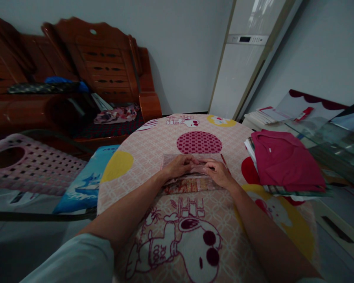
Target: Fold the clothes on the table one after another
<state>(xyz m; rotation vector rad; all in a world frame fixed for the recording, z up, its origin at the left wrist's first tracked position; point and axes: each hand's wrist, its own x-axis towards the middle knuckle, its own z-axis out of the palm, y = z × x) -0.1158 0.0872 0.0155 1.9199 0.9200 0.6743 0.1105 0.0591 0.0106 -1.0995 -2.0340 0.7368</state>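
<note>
On the round table lies a flat, thin, pinkish-brown item (190,185), with a patterned strip along its near side and a dark red edge at the far right. It may be folded cloth or plastic; I cannot tell which. My left hand (179,165) rests on its left part, fingers curled and pointing inward. From the right, my right hand (219,173) meets it near the middle, with the fingers bent and pinching at the material. The fingertips of both hands are close together, and they hide part of the item.
A cartoon-patterned cloth (153,141) covers the table. Folded magenta clothing (283,159) lies at its right edge. Wooden chairs (103,67), a blue cushion (90,181) and a pink woven seat (38,165) stand left. A glass shelf (327,145) is at the right.
</note>
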